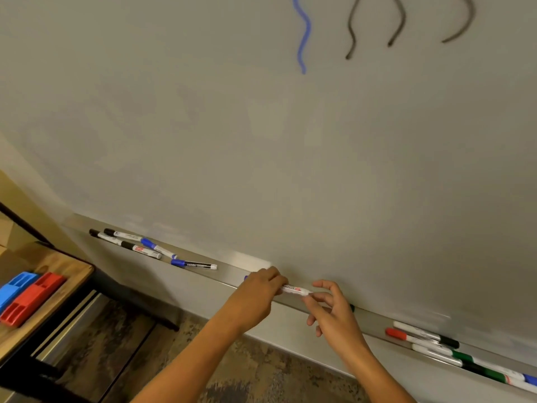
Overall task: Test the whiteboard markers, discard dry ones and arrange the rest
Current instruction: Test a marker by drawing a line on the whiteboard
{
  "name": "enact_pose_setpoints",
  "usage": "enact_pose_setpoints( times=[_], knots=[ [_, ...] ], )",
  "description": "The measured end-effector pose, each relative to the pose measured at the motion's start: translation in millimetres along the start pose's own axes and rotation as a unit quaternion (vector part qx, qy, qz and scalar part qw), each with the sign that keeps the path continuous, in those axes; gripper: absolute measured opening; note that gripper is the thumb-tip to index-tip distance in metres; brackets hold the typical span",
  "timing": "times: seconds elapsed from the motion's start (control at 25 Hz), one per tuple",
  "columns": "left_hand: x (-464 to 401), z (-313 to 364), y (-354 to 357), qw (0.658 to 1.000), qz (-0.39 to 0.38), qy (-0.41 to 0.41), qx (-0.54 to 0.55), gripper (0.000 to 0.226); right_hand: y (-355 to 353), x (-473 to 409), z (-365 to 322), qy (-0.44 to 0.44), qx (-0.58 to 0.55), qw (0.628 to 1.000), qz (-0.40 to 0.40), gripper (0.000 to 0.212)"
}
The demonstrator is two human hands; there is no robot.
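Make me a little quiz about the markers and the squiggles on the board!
1. How many squiggles on the whiteboard are blue, and how many are dark?
2. True or false: the marker held between the left hand and right hand is lying untouched on the tray.
3. Which colour caps show in the left marker group? A) green and red B) black and blue C) yellow only

Key
1. One blue squiggle; three dark squiggles.
2. False: both hands hold it just above the tray.
3. B. Green and red caps are in the right marker group.
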State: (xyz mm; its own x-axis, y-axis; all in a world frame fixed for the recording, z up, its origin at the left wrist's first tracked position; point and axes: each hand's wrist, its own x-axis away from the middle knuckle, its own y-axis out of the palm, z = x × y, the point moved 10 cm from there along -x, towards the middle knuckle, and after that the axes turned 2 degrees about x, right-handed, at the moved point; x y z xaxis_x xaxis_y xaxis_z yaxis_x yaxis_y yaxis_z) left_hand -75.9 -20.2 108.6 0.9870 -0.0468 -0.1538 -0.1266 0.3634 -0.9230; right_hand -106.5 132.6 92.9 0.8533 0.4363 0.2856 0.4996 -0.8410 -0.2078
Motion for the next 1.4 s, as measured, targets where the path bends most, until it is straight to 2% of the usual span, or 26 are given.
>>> enact_pose_setpoints(
  times=[0.2, 0.48, 0.68, 1.0, 1.12, 1.24, 1.4],
  knots=[
    [-6, -87, 23, 0.997, -0.044, -0.056, -0.039, 0.034, 6, -12, 17, 0.027, 0.033, 0.999, -0.003, 0.018],
    [-1, -180, 30, 0.987, -0.094, -0.089, -0.1, 0.046, 9, -19, 37, 0.042, 0.092, 0.995, 0.0, 0.013],
    [17, -221, 27, 0.981, -0.069, -0.151, -0.1, 0.049, 13, -22, 47, 0.049, 0.136, 0.99, -0.004, 0.013],
    [45, -249, 22, 0.965, 0.004, -0.253, -0.068, 0.056, 22, -28, 53, 0.038, 0.186, 0.982, -0.014, 0.013],
    [45, -246, 26, 0.966, 0.002, -0.245, -0.078, 0.054, 16, -32, 57, 0.031, 0.223, 0.974, -0.003, 0.015],
    [39, -229, 30, 0.973, 0.015, -0.215, -0.089, 0.047, -4, -43, 61, 0.017, 0.282, 0.957, 0.056, 0.024],
    [26, -187, 38, 0.983, 0.051, -0.163, -0.07, 0.032, -26, -60, 70, -0.002, 0.394, 0.912, 0.113, 0.03]
  ],
)
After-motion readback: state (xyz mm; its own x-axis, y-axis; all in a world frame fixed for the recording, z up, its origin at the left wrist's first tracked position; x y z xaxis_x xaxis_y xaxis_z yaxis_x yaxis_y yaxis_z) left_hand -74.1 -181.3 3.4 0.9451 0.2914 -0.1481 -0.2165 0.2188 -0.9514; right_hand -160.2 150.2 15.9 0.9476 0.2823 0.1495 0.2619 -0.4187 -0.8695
